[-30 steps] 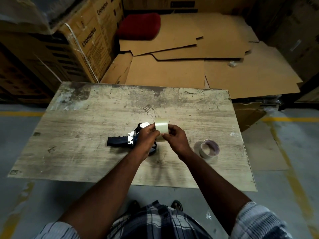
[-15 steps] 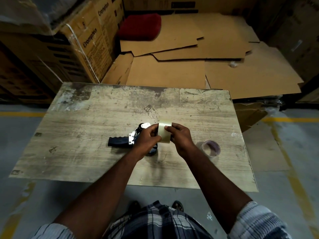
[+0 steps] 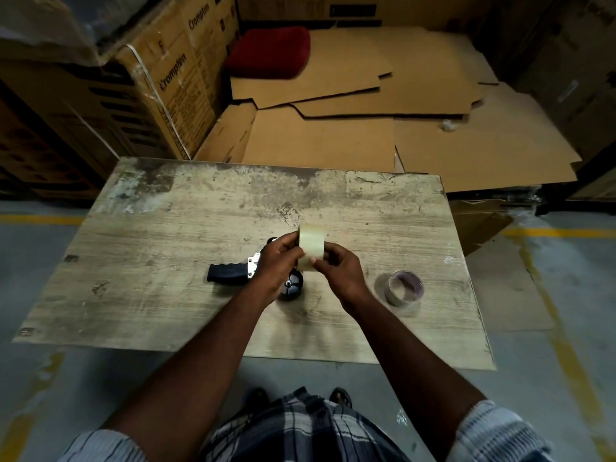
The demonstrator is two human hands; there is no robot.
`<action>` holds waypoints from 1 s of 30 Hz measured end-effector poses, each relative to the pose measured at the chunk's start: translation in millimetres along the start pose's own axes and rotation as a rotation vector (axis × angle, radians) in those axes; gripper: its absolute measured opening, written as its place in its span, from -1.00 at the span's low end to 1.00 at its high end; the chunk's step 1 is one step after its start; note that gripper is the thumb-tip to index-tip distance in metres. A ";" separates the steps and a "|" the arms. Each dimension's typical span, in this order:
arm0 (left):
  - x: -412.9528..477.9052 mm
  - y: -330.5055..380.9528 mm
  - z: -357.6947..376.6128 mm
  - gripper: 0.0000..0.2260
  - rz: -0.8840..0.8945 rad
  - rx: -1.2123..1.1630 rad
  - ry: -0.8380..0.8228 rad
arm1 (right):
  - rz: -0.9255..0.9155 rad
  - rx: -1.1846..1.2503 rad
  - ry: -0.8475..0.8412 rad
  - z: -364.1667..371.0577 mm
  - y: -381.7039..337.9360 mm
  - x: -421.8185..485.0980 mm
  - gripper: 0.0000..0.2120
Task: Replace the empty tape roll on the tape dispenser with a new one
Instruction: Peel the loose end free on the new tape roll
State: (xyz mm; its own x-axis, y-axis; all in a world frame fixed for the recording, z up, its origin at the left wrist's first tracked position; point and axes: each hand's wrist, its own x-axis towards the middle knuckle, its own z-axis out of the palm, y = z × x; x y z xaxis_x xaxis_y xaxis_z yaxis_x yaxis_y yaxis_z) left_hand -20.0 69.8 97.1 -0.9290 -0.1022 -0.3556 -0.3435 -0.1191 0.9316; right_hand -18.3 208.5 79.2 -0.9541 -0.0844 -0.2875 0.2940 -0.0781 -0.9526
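Both hands hold a pale yellowish tape roll (image 3: 312,245) on edge just above the wooden table (image 3: 166,281). My left hand (image 3: 278,263) grips its left side; my right hand (image 3: 336,270) pinches its right side with thumb and fingers. Under my left hand lies the tape dispenser (image 3: 233,274), black handle pointing left, its round black hub showing near my wrist. A thin, nearly used-up tape roll (image 3: 405,288) lies flat on the table to the right.
Flattened cardboard sheets (image 3: 366,128) lie on the floor beyond the table, with a red cushion (image 3: 270,53) at the back. Stacked cartons (image 3: 160,81) stand at the left. Yellow floor lines run on both sides.
The tape roll has risen slightly and both hands have shifted their hold on it. The dispenser and the thin roll have not moved.
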 end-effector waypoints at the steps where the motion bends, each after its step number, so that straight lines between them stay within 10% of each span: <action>1: 0.7 -1.1 -1.7 -0.59 -0.008 0.009 0.000 | -0.002 -0.010 0.000 -0.1 0.7 0.1 -0.67; 23: -6.3 -7.0 -14.7 -0.60 0.040 0.178 -0.118 | 0.241 0.580 0.030 1.1 1.4 8.5 -0.69; 30: -0.6 -12.6 -10.3 -0.66 0.018 0.148 -0.021 | 0.009 -0.044 0.099 11.8 14.9 -5.4 -0.78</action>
State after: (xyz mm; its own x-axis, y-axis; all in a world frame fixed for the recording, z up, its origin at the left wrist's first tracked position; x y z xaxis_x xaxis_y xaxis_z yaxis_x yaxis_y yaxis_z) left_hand -13.6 61.2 84.7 -0.9374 -0.0819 -0.3385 -0.3418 0.0292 0.9393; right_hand -8.1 196.1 67.7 -0.9530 0.0141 -0.3027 0.3021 -0.0342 -0.9527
